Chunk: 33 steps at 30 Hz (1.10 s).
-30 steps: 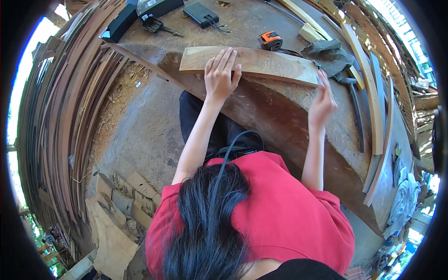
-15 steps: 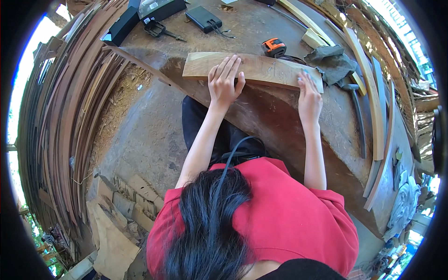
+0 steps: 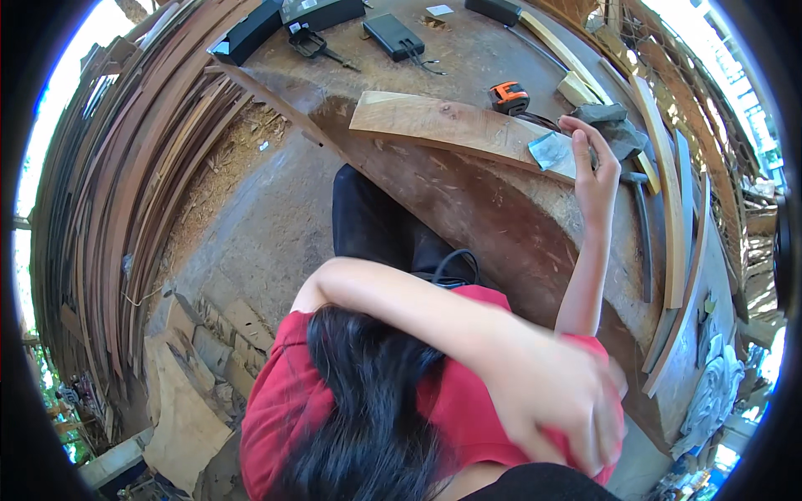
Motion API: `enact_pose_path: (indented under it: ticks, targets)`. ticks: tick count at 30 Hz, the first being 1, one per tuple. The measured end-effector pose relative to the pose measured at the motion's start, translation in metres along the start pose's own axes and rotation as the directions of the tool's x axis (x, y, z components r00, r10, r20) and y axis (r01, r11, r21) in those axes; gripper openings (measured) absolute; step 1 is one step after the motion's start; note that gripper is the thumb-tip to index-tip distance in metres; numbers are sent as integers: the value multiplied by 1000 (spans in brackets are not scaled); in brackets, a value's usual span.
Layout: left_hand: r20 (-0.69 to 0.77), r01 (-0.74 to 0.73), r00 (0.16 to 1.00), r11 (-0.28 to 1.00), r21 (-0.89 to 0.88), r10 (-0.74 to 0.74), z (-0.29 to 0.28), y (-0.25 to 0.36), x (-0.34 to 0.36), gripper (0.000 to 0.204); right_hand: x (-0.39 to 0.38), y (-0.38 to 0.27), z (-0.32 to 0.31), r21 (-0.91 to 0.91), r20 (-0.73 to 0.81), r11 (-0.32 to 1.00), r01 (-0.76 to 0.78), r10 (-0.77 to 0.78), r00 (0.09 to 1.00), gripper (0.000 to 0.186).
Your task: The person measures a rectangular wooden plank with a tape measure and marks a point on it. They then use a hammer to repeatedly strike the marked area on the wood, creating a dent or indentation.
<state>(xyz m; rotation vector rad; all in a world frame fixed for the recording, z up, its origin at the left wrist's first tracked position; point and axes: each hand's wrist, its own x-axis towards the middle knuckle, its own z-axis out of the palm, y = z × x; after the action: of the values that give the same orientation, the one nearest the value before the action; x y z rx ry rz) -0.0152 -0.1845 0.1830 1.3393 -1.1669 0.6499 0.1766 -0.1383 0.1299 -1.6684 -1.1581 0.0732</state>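
A pale wooden board [image 3: 443, 118] lies across the near part of the brown worktable [image 3: 493, 192]. Near its right end rests a small light-blue sheet [image 3: 551, 152], perhaps sandpaper. My right hand [image 3: 596, 171] is raised beside that end, thumb and fingers apart, with nothing seen in it. My left arm crosses my chest, and my left hand [image 3: 560, 405] is at the red shirt [image 3: 434, 409] by my right shoulder. Motion smears its bent fingers, so their grip is unclear. An orange and black tape measure [image 3: 510, 98] sits just beyond the board.
A grey cloth [image 3: 614, 129], a hammer [image 3: 642, 225] and long wood strips [image 3: 660, 184] lie on the right. Black boxes [image 3: 251, 33], a dark clamp-like tool [image 3: 317, 46] and a black power bank [image 3: 393, 37] are at the back. Stacked planks [image 3: 125, 209] stand left.
My left hand has left the board and swung across to my right shoulder. My right hand has lifted off the board's end, uncovering the light-blue sheet. The view has shifted slightly.
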Motion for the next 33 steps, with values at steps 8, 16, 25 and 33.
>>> enact_pose_path:
  ticks: [8,16,25,33]
  targets:
    - [462,269,863,960,-77,-205,51,-40,34,31,-17,26,0,132,76,989,-60,50,996,26]
    - [165,271,959,922,-277,-232,52,-20,4,31,-21,33,-6,99,110,993,-63,52,993,27]
    - [372,286,896,956,-69,-242,46,-45,41,34,-25,47,-10,75,182,991,-114,99,978,27]
    - [279,467,873,851,-240,-400,14,5,-20,37,-46,50,-22,75,151,983,-166,154,976,27]
